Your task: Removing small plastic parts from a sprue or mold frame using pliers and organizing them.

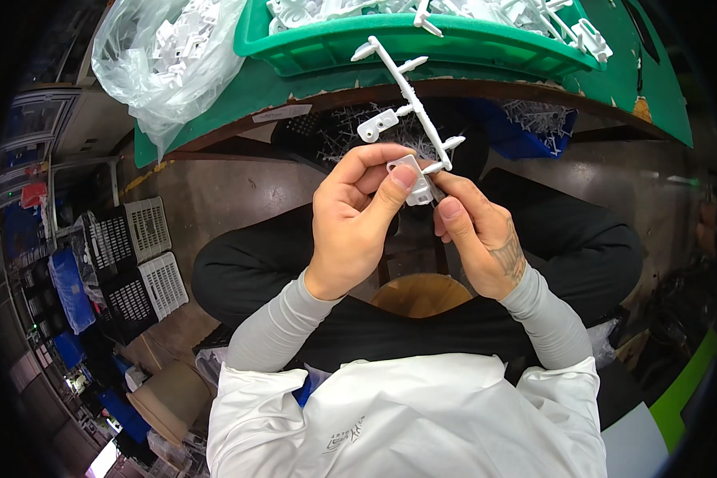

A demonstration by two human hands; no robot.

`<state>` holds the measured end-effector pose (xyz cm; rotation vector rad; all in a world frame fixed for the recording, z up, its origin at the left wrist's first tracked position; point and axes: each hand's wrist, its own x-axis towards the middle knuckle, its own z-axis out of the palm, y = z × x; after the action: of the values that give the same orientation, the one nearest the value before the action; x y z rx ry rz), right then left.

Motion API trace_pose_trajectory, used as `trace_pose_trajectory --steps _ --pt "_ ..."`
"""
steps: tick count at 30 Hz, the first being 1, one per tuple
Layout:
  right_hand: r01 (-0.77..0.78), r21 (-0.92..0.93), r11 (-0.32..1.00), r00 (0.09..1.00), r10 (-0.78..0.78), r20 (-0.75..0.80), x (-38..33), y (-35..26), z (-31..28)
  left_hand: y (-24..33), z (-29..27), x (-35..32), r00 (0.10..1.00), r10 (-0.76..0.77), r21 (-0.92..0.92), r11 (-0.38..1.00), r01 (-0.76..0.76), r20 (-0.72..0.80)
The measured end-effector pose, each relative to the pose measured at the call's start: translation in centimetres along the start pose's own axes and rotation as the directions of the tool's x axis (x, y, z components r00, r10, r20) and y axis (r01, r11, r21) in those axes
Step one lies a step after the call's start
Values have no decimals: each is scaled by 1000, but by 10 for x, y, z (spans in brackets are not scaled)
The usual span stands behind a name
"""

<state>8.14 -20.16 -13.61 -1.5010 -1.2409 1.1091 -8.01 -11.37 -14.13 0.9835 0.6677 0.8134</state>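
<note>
My left hand [348,223] pinches a small white plastic part [419,190] between thumb and fingers, above my lap. A white plastic sprue [413,99] with short side stubs stretches up and away from that part. Another white plastic piece [377,125] with holes hangs from the sprue's left side. Close on the right, my right hand [482,239] is closed around a slim grey metal tool [436,192], whose tip is at the part's right edge beside the sprue. Most of the tool is hidden by my fingers, so its kind does not show.
A green tray [422,60] heaped with white plastic parts stands on the green table [195,119]. To its left lies a clear plastic bag [167,64] of similar parts. Below the table's edge, a blue bin [534,131] holds thin white sprues. Slotted crates [147,231] stand at left.
</note>
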Motion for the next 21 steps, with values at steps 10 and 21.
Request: trace_pose_trajectory --steps 10,21 --pt "60 -56 997 998 -61 -24 0 4 1 4 1 0 997 76 144 986 -78 21" --pt "62 -150 987 996 -70 -53 -1 8 3 0 6 -3 998 52 146 988 -49 -20"
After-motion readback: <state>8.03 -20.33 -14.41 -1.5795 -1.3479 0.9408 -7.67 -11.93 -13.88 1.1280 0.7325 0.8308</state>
